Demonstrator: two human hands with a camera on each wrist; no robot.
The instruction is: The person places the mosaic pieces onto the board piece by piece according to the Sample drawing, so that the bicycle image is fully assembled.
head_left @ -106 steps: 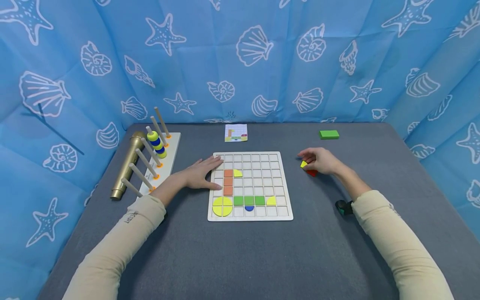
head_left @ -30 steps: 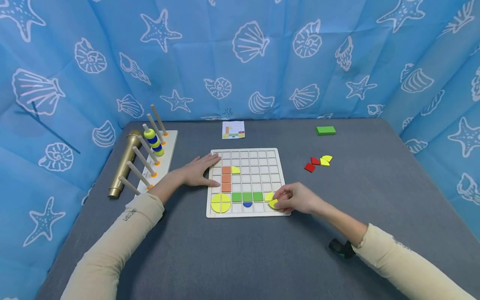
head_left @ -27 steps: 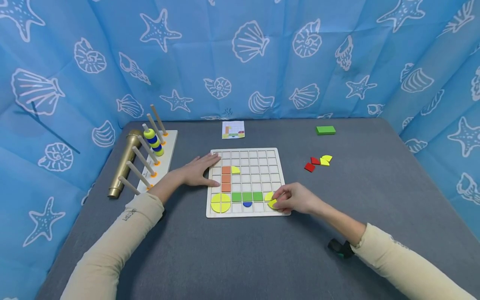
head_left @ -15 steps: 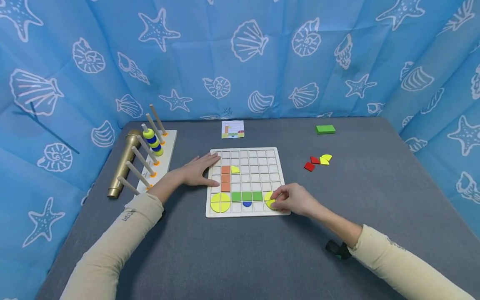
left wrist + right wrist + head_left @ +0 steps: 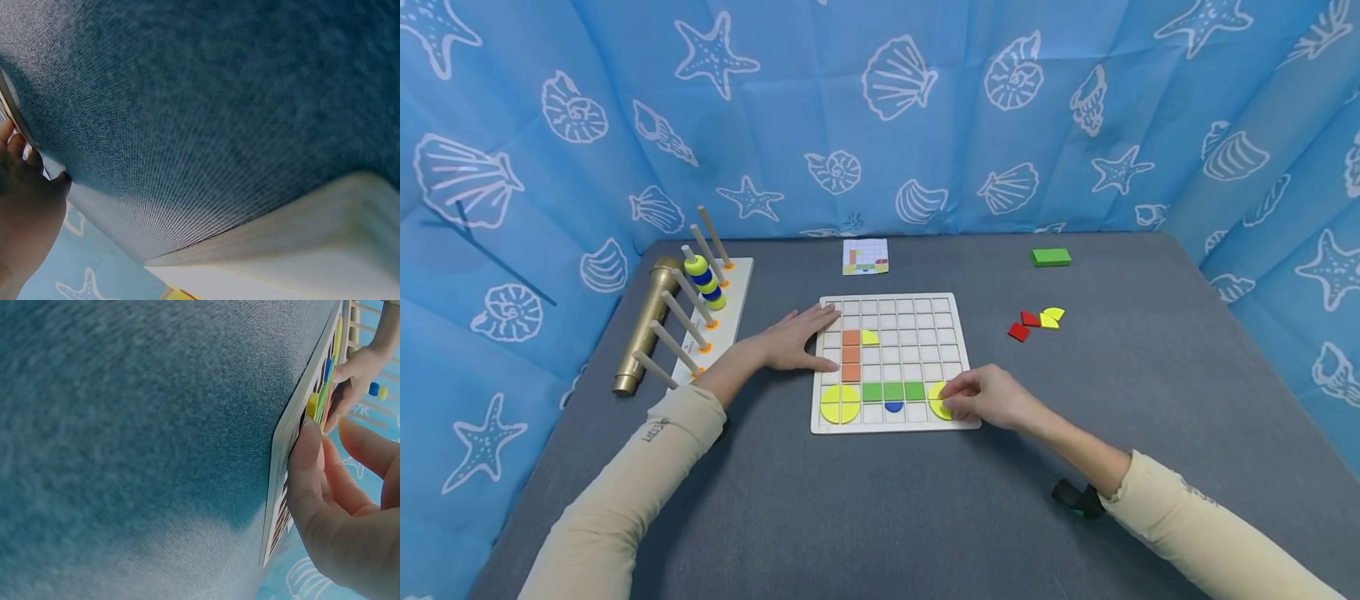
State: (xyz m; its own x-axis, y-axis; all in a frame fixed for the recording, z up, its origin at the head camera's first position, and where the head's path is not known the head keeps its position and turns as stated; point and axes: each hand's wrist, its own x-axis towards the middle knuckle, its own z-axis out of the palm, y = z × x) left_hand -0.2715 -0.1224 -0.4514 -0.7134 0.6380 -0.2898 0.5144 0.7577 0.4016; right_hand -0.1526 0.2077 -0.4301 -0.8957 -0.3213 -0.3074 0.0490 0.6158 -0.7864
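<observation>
A white wooden grid board (image 5: 889,429) lies on the table. My left hand (image 5: 793,342) rests on its left edge with the fingers spread; the left wrist view shows part of that hand (image 5: 28,212). At the board's lower right, my right hand (image 5: 992,396) pinches a yellow quarter-circle piece (image 5: 937,410), partly hidden by the fingers, just below another yellow quarter-circle (image 5: 935,390). The right wrist view has the thumb against a yellow piece (image 5: 311,405). On the board sit orange squares (image 5: 851,355), green squares (image 5: 893,391), a blue half-circle (image 5: 893,407) and a yellow circle of quarters (image 5: 840,404).
Red pieces (image 5: 1018,332) and yellow pieces (image 5: 1054,314) lie right of the board. A green block (image 5: 1051,257) and a pattern card (image 5: 865,256) stand further back. On the left are a peg rack (image 5: 741,287) with rings and a brass-coloured tube (image 5: 647,329).
My right hand has come from the loose pieces to the board's lower right, and the yellow quarter-circle has settled below the other one. My left hand stays on the board's left edge.
</observation>
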